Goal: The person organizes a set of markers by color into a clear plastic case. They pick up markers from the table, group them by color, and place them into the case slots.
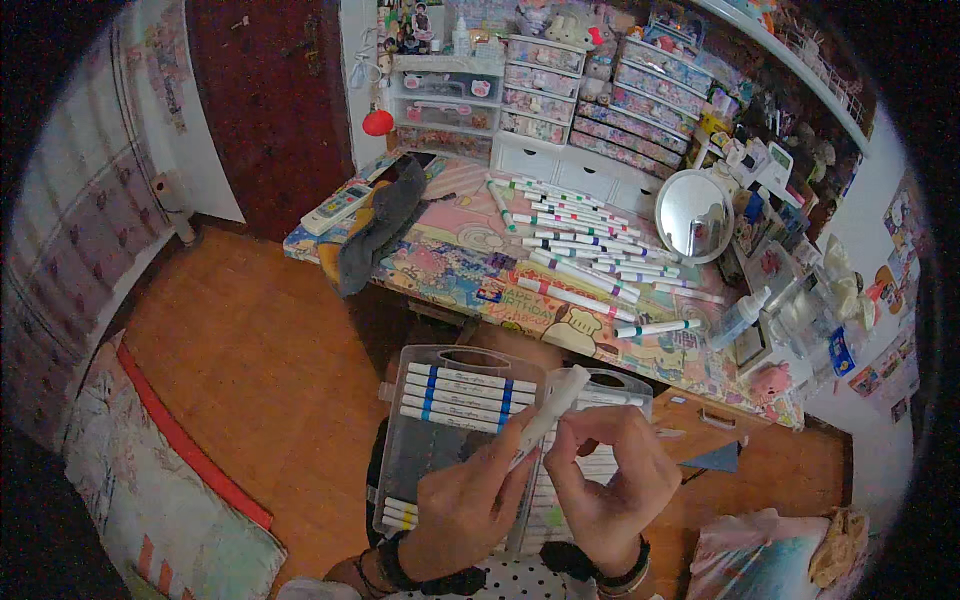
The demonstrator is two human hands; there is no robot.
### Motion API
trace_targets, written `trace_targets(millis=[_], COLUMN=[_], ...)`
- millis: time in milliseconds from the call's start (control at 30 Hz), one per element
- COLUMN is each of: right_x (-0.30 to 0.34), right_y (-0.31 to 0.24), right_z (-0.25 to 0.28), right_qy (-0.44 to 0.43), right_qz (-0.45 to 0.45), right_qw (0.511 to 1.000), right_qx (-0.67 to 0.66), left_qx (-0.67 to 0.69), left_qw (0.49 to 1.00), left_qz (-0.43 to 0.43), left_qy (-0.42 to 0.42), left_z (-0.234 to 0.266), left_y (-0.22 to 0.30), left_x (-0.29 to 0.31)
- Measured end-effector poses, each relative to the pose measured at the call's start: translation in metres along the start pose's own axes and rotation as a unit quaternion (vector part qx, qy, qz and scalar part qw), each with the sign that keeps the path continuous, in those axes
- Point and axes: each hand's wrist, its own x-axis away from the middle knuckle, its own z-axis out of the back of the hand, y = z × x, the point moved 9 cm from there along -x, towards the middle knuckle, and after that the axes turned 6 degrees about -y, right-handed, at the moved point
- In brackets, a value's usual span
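Observation:
Both of my hands hold one white marker (553,401), which points up and to the right. My left hand (467,505) grips its lower end. My right hand (610,478) pinches its middle with the fingertips. Under my hands an open clear plastic marker case (420,460) rests on my lap, with a few blue-banded white markers (462,393) lying in its left half. Many more white markers (585,240) with coloured bands lie spread over the desk (450,265) ahead of me.
A round mirror (694,214) stands at the desk's right. A grey cloth (378,228) and a remote control (337,207) lie at its left end. Drawer units (545,90) line the back. A spray bottle (741,317) stands right. Wooden floor at left.

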Motion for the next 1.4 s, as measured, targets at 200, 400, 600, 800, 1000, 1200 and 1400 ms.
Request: trace_targets(millis=[200,400,600,800,1000,1200,1400], right_x=[0.012,-0.033,-0.049,-0.009,-0.023,-0.013,-0.01], right_y=[0.007,0.1,0.12,0.017,-0.002,0.023,0.049], right_z=[0.025,0.046,0.042,0.001,0.002,-0.006,-0.024], right_qy=[0.079,0.06,-0.023,-0.128,-0.123,-0.156,-0.163], right_qz=[0.016,-0.13,-0.146,0.078,0.105,-0.018,-0.055], right_qw=[0.995,0.984,0.967,0.988,0.987,0.988,0.984], right_qx=[0.057,0.102,0.207,0.038,-0.008,0.007,-0.048], left_qx=[0.063,0.243,0.324,0.358,0.303,0.296,0.262], left_qw=[0.997,0.943,0.91,0.89,0.921,0.922,0.946], left_qz=[0.05,0.194,0.205,0.214,0.185,0.195,0.081], left_qy=[-0.014,-0.114,-0.156,-0.182,-0.158,-0.154,-0.171], left_z=[-0.004,-0.02,-0.029,-0.035,-0.025,-0.03,-0.017], left_y=[-0.02,-0.05,-0.049,-0.037,-0.025,-0.031,0.003], left_x=[0.0,0.007,0.008,0.016,0.017,0.017,0.023])
